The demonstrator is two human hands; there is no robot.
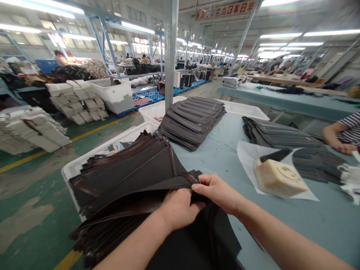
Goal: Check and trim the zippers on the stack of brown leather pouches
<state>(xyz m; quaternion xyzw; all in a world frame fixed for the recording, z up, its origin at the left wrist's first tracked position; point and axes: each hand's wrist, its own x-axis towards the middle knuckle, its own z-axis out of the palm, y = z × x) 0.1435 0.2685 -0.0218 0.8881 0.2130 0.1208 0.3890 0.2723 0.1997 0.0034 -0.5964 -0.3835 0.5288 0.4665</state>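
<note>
Both my hands work on a fanned stack of dark brown leather panels (132, 176), which hangs over the table edge above a white bin. My left hand (178, 209) grips the stack from above, and my right hand (215, 190) pinches its upper layers between fingers and thumb. To the right of my hands, a cream block (278, 179) rests on white paper (247, 157) with a black-handled tool (275, 155) lying on it. Two more stacks of dark panels (191, 122) (281, 137) lie on the pale blue table (298, 221).
A co-worker's arm in a striped sleeve (344, 135) reaches in at the right table edge, near white gloves (350, 180). The white bin (109, 140) stands left of the table on a green floor (30, 198). Bundled white stacks (75, 99) and further workbenches fill the hall.
</note>
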